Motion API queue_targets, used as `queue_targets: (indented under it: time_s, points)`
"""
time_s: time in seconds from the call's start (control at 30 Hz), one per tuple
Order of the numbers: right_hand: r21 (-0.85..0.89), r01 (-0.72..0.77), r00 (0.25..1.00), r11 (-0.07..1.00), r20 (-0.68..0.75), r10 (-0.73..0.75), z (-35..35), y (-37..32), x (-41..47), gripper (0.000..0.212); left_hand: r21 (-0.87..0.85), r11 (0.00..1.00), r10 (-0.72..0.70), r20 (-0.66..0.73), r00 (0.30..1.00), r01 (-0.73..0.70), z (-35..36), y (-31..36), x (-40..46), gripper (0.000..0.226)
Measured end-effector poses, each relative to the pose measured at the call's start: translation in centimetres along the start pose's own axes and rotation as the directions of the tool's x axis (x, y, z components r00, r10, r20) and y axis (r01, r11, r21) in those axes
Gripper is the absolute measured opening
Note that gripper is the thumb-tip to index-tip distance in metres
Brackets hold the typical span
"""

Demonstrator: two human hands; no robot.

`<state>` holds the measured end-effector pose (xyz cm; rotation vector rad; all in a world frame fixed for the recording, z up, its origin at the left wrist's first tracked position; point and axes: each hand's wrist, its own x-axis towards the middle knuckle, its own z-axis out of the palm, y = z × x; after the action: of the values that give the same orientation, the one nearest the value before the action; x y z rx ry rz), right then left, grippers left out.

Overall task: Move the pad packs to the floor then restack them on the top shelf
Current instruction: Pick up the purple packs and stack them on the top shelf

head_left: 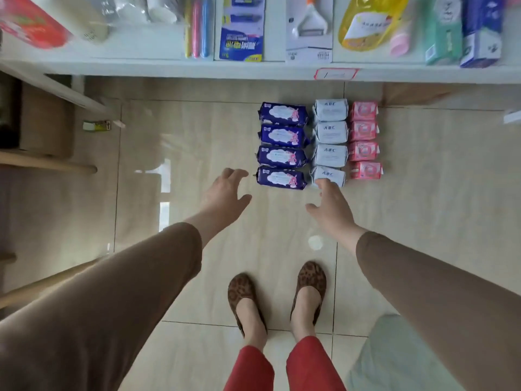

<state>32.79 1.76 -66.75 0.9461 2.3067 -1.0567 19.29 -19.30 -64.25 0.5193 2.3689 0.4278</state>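
From your head camera, the pad packs lie on the tiled floor in the upper middle of the frame, just below the edge of the white shelf. They form three columns side by side: four blue packs on the left, four white packs in the middle, and four pink packs on the right, twelve in all. Each column runs from the shelf edge down toward you.

Your left hand reaches into the middle of the frame with its fingers spread and lightly bent, holding nothing. They sit just left of the nearest blue pack, close to its end but apart from it. Your right hand is also spread and holds nothing, thumb out to the left. Its fingers overlap the lower edge of the nearest white pack in the picture; you cannot tell whether they touch it. The nearest blue pack lies between your two hands.

Both sleeves are brown. At the bottom middle your two feet in leopard-print shoes stand on the tiles, below red trousers. Assorted packaged goods fill the shelf along the top of the frame.
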Motion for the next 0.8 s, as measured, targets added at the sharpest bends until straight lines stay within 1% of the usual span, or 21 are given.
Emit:
queue_targets:
  time_s: [0.1,0.27,0.4,0.47,0.57,0.67,0.73,0.8]
  points:
    - [-0.045,0.041,0.998,0.998,-0.047,-0.044,4.2,2.3,4.3,0.062,0.024,1.0,0.007,-0.017,1.0,-0.006,4.3,-1.6,5.6,0.058]
    - [-0.124,0.13,0.977,0.984,-0.154,-0.149,9.7,4.2,9.5,0.064,0.023,0.999,0.048,-0.115,0.992,-0.046,9.0,-2.5,13.9,0.058]
    - [-0.16,0.139,0.951,0.977,-0.253,-0.177,12.7,4.6,11.4,0.067,0.079,0.995,0.065,-0.146,0.987,-0.054,11.6,-2.4,18.1,0.062]
    - [-0.177,0.142,0.943,0.974,-0.276,-0.187,13.8,4.8,11.8,0.063,0.112,0.993,0.063,-0.142,0.988,-0.047,12.8,-2.5,19.1,0.065]
    - [-0.181,0.122,0.956,0.976,-0.244,-0.165,15.3,5.2,12.2,0.051,0.116,0.993,0.058,-0.155,0.986,-0.04,14.3,-2.8,20.0,0.07]
    - [-0.142,0.106,0.97,0.984,-0.205,-0.134,16.2,5.9,12.6,0.046,0.097,0.995,0.048,-0.133,0.99,-0.035,14.8,-3.1,20.5,0.073]
    - [-0.122,0.135,0.974,0.983,-0.164,-0.154,15.8,6.3,12.4,0.043,0.101,0.995,0.027,-0.11,0.994,-0.016,14.4,-3.2,20.1,0.071]
    - [-0.062,0.175,0.977,0.983,-0.112,-0.181,14.5,6.6,11.3,0.042,0.105,0.994,0.013,-0.113,0.994,-0.001,13.1,-3.4,18.8,0.065]
